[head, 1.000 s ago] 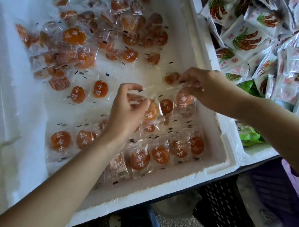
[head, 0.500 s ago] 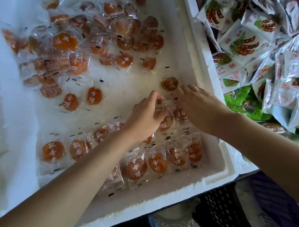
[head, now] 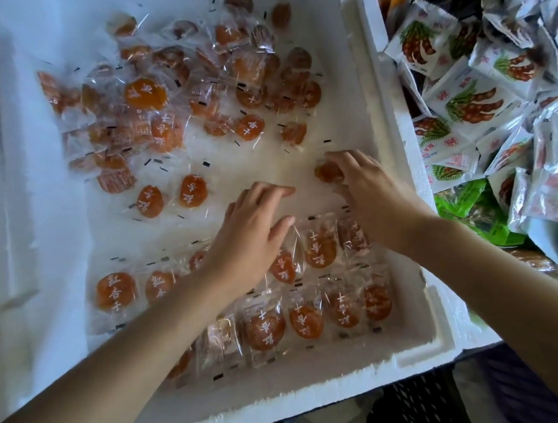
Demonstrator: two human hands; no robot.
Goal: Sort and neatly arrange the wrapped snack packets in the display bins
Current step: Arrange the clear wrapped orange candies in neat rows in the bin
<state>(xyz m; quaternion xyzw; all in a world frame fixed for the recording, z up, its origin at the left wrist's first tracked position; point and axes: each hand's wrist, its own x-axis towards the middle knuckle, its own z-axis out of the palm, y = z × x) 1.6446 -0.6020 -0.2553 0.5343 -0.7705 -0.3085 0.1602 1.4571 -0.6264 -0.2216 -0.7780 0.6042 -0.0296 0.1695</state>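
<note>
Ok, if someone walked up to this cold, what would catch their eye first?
Orange snack packets fill the white foam bin: a loose heap upper left, tidy rows along the near edge. The left hand rests on the rows while the right hand pinches a lone packet near the right wall. White printed packets pile up at far right.

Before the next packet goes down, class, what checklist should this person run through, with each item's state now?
1. Right hand has the loose packet: ok, fingers and thumb pinch it.
2. Left hand steadies the second row: ok, it rests on those packets.
3. Front row neat: ok, packets lie side by side.
4. Free slot at the second row's right end: cannot tell, the arm hides it.
5. Far pile sorted: not ok, jumbled.
</note>
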